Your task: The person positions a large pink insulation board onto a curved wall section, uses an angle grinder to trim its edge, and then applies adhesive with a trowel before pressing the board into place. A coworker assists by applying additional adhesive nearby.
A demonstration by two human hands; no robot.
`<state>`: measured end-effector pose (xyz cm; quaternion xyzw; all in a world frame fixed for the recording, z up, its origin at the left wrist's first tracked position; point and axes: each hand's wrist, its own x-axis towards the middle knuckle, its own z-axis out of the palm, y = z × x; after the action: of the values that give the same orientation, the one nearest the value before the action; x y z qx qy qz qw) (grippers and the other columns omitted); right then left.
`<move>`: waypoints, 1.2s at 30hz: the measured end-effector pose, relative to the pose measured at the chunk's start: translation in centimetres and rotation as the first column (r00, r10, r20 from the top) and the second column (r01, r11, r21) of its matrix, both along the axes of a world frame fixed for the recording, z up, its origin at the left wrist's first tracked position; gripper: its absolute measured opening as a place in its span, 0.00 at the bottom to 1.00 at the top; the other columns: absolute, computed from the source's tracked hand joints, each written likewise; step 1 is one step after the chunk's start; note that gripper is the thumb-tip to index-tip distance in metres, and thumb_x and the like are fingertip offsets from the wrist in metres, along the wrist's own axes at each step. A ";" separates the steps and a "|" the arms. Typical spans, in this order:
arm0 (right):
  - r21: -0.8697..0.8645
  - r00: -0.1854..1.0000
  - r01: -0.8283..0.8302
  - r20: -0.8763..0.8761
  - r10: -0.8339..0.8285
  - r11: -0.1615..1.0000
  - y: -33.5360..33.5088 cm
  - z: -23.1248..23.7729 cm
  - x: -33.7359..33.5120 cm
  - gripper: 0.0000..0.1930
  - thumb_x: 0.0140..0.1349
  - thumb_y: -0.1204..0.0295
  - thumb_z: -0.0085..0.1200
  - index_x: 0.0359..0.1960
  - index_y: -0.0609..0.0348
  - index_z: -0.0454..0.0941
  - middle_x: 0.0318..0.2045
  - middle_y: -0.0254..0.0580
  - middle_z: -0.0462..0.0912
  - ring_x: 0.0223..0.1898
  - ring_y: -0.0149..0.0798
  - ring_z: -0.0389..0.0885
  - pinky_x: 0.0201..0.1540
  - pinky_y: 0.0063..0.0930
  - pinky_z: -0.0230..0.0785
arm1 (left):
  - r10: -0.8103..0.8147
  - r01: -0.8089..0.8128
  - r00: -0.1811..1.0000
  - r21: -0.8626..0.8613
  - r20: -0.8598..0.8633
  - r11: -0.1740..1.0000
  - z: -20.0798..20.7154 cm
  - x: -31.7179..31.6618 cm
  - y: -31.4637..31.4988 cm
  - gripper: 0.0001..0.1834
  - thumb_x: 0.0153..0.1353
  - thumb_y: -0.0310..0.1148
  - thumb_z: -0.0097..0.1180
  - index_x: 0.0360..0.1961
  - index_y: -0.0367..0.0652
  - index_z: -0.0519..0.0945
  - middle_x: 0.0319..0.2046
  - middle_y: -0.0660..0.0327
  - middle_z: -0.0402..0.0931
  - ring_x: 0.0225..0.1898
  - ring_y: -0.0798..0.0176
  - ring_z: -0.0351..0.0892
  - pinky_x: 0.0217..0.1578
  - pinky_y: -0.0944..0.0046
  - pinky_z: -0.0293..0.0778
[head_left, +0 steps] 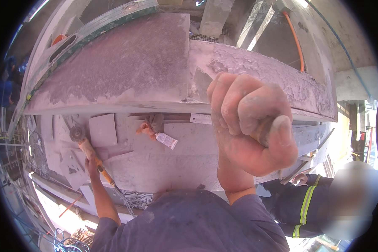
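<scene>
My left hand point(91, 164) is wrapped around an angle grinder point(103, 171) with an orange body. Its round disc point(77, 134) points away from me, over the dusty work surface. Close to the camera, my right hand point(252, 122) is raised in a fist with the fingers curled in. Whether anything lies inside that fist I cannot make out. Beyond both hands stands a wide slab point(122, 63) coated in pinkish dust. To its right, a ledge point(256, 63) carries rough, uneven mortar-like material. A white tube or bottle point(166, 140) lies beside a crumpled orange-and-grey bundle point(150, 124) between my hands.
Square tile pieces point(103, 129) lie near the grinder, with a pale perforated strip point(200, 118) farther right. A long slotted bar with a green edge point(101, 21) lies along the far left. Cables point(134, 199) coil below my left arm. A person in a reflective-striped jacket point(300, 206) is at right.
</scene>
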<state>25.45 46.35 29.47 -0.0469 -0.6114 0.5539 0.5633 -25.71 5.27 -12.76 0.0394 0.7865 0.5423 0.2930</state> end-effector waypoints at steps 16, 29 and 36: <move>0.116 0.990 0.058 -0.132 -0.042 0.992 -0.8 1.5 0.7 0.22 0.80 0.50 0.34 0.28 0.47 0.64 0.25 0.32 0.71 0.27 0.33 0.67 0.37 0.34 0.62 | 0.003 -0.002 1.000 -0.039 0.023 0.999 0.5 0.7 0.7 0.32 0.70 0.47 0.70 0.68 0.41 0.78 0.51 0.63 0.80 0.49 0.64 0.81 0.49 0.59 0.79; 0.017 0.989 0.072 -0.128 -0.069 0.997 -0.3 -0.9 0.2 0.22 0.79 0.51 0.36 0.30 0.50 0.66 0.22 0.34 0.71 0.24 0.34 0.65 0.33 0.36 0.60 | -0.018 0.017 0.998 0.017 0.068 1.000 -0.5 -0.2 0.4 0.30 0.73 0.44 0.67 0.70 0.40 0.76 0.52 0.62 0.80 0.49 0.64 0.82 0.48 0.59 0.80; 0.147 0.984 0.080 -0.172 -0.054 0.986 -0.5 2.4 0.5 0.23 0.79 0.51 0.38 0.29 0.54 0.67 0.21 0.35 0.69 0.23 0.33 0.63 0.30 0.34 0.56 | 0.014 -0.016 1.000 0.095 0.021 0.995 -0.8 0.1 -0.3 0.26 0.70 0.46 0.71 0.61 0.44 0.80 0.42 0.65 0.80 0.36 0.65 0.82 0.33 0.62 0.81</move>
<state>26.00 45.88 31.87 0.0225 -0.6007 0.4878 0.6329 -25.58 4.97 -13.57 0.0419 0.7571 0.5815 0.2947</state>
